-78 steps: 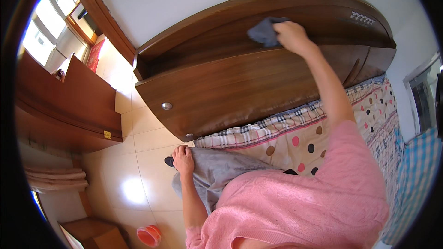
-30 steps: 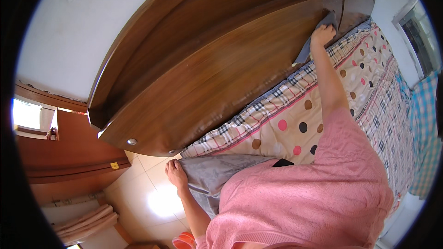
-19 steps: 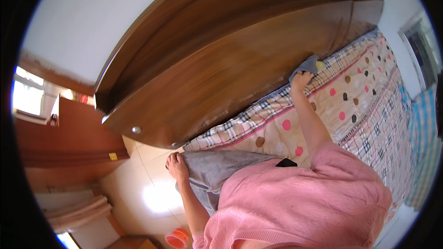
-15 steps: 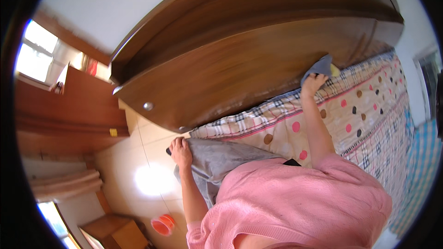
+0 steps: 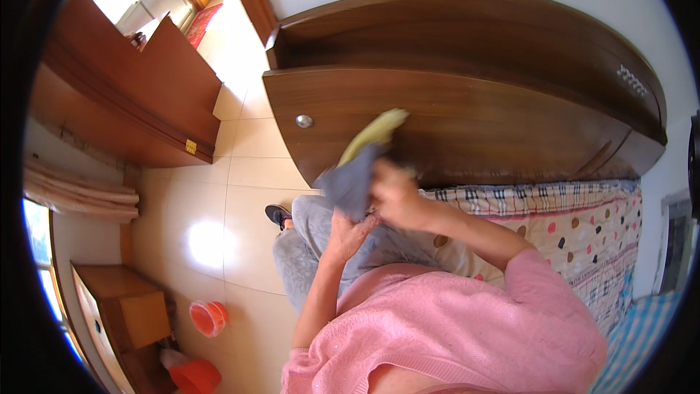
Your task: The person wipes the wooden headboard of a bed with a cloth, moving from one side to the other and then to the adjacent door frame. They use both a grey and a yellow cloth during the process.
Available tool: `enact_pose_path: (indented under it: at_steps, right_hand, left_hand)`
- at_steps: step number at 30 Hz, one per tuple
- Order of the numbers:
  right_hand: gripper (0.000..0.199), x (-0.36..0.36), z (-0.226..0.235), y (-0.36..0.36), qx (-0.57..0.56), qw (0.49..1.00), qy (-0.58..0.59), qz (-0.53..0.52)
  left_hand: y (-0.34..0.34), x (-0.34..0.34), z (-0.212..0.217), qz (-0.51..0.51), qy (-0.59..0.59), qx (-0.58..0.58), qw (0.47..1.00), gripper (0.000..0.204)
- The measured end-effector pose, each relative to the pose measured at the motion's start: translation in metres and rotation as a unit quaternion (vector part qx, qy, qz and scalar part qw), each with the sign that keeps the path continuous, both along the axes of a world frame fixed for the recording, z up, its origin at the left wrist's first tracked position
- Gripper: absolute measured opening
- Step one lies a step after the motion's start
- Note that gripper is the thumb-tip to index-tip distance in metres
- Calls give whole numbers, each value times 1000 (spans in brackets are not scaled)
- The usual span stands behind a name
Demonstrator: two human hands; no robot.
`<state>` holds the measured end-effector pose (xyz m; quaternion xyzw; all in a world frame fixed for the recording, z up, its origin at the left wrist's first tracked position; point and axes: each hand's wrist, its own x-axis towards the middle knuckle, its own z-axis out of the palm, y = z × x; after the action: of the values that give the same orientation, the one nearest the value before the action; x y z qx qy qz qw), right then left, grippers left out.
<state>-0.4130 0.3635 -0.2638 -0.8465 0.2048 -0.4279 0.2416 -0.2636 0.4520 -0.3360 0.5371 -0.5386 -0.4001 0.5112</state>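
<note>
At the far left, a reddish-brown wooden cabinet (image 5: pixel 138 102) with a small yellow label stands above a bunched beige-pink curtain (image 5: pixel 80 193). Lower down is a brown wooden drawer unit (image 5: pixel 127 299), with an orange-red plastic bucket (image 5: pixel 209 319) just right of it on the shiny beige tile floor (image 5: pixel 251 277); nearer the lower edge sits a round red plastic container (image 5: pixel 197 377). Further right, a dark shoe (image 5: pixel 277 213) shows beyond the person's grey plush trousers (image 5: pixel 297 241).

Above the trousers, the soft grey cloth (image 5: pixel 350 182), blurred, is held up between the hands, a pale yellow strip (image 5: pixel 375 135) flaring from its top; whether that is a second cloth cannot be told. The left hand (image 5: pixel 351 235) touches the grey cloth's lower end, its fingers partly covered, so its grip cannot be told. The right hand (image 5: pixel 397 195), also blurred, has its fingers curled in on the cloth's right edge.

Behind them stretches a dark brown curved wooden headboard (image 5: pixel 467 117) with a round silver knob (image 5: pixel 304 121). Rightward lie a beige polka-dotted bedcover (image 5: pixel 569 233) and a blue-checked cloth (image 5: pixel 649 321).
</note>
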Motion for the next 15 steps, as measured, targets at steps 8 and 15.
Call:
enact_pose_path:
  at_steps: [8,15]
  right_hand:
    - [7,122,139,-126,-384,918,46,91]
    - [9,169,118,-226,-339,940,27,14]
  left_hand:
    - [52,66,43,291,87,130,944,51]
    - [71,100,23,381,-18,119,917,55]
